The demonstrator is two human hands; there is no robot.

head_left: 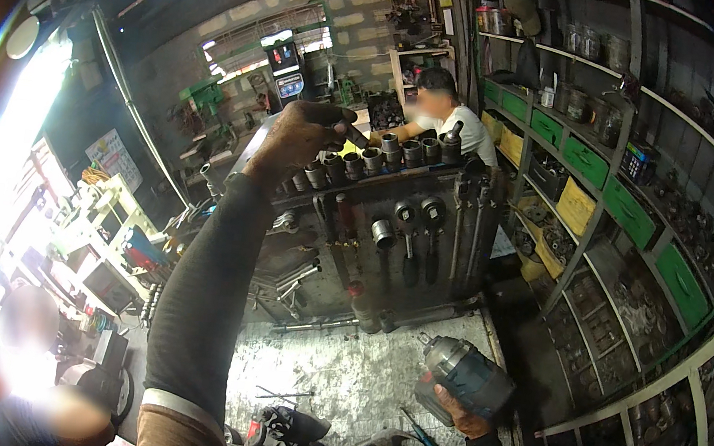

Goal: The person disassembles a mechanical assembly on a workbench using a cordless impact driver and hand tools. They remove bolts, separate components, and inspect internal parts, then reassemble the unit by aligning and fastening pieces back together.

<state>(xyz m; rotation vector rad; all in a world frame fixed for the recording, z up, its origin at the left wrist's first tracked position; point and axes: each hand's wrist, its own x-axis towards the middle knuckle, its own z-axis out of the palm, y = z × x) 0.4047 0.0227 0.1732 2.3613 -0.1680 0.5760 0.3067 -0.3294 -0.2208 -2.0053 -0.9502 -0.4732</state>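
Note:
My left hand point(301, 138) is stretched out over the top ledge of the dark tool rack, its fingers closed on a dark socket point(355, 137). Beneath and beside it, a row of metal sockets point(372, 161) stands along the ledge. Low on the right, my right hand point(463, 414) grips a grey and dark blue cordless impact wrench point(470, 375) above the worn metal bench top point(269, 357). A hammer point(388, 443) and a blue-handled screwdriver point(430, 444) lie on the bench close to my right hand.
Ratchets point(408, 229) and other hand tools hang on the rack's front point(351, 267). Behind it a person in a white shirt point(473, 135) sits; another person point(24, 396) is at lower left. Shelves with green drawers point(585, 162) line the right side.

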